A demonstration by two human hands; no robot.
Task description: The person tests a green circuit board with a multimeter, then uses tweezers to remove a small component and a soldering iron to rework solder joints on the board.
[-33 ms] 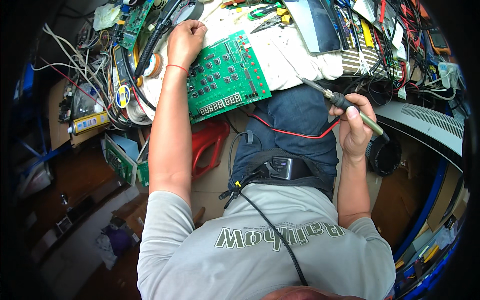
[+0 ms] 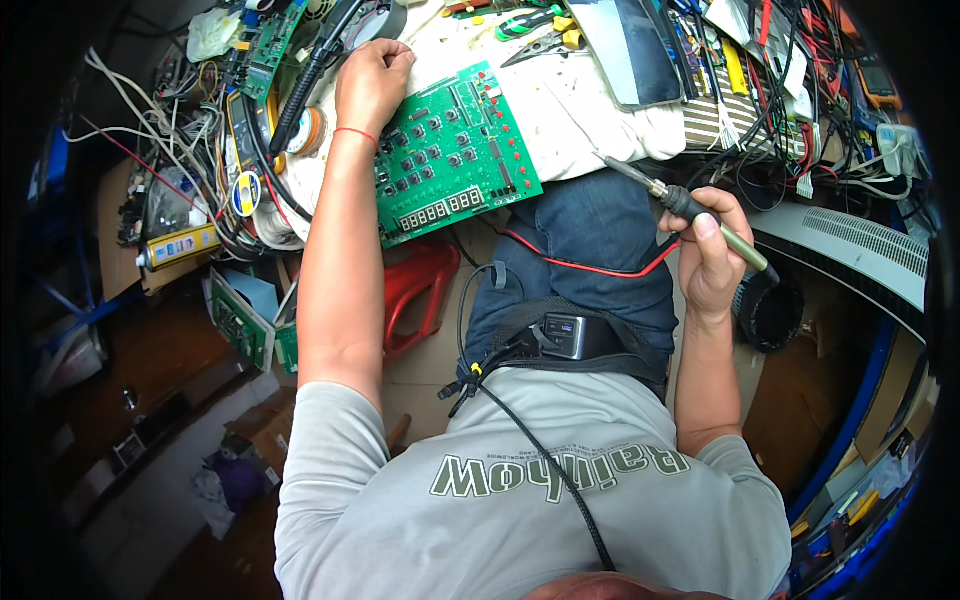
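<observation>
My right hand (image 2: 710, 262) grips a soldering iron (image 2: 684, 203) by its olive handle. The iron's metal tip points up and left, above the cloth and apart from the board. A green circuit board (image 2: 480, 170) lies tilted on the white cloth, its near edge reaching over my lap. It carries rows of black push buttons, a multi-digit display and red LEDs along its right side. My left hand (image 2: 370, 88) rests at the board's upper left corner, fingers curled together. Whatever they pinch, if anything, is hidden.
Pliers (image 2: 540, 47) and a green-handled tool (image 2: 528, 22) lie beyond the board, beside a dark flat panel (image 2: 628, 50). Tangled cables crowd both sides. A solder spool (image 2: 306, 130) sits left of my wrist. A red stool (image 2: 415, 300) stands below, and a red wire (image 2: 600, 271) crosses my lap.
</observation>
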